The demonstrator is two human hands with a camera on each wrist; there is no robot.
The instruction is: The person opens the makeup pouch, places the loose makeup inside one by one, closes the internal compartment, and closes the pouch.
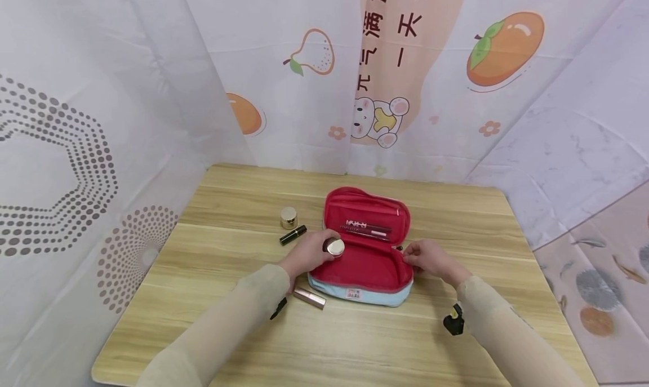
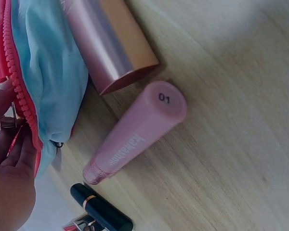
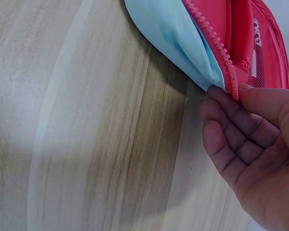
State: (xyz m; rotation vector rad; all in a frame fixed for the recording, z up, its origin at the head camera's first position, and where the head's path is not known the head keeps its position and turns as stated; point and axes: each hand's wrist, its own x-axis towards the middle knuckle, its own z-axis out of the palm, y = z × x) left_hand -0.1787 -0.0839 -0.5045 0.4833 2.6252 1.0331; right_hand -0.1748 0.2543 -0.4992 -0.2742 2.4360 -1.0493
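Note:
An unzipped pouch (image 1: 324, 288), light blue outside and red inside, lies with its lid folded back. My left hand (image 1: 308, 253) grips a small round jar (image 1: 335, 247) with a shiny pale gold lid, over the pouch's left edge. In the left wrist view, the fingers partly cover this jar beside the red zipper. On the opposite side, my right hand (image 1: 431, 258) pinches the pouch's zippered rim between thumb and fingers, as the right wrist view shows. Dark slim items (image 1: 372, 230) sit behind the lid's mesh pocket.
Left of the pouch stand a gold-lidded jar (image 1: 289, 218) and a black lipstick tube (image 1: 293, 235). A rose-gold tube (image 1: 310, 297) lies at its front left corner, near a pink tube (image 2: 139, 130) marked 01. Printed curtains surround the wooden table (image 1: 375, 347).

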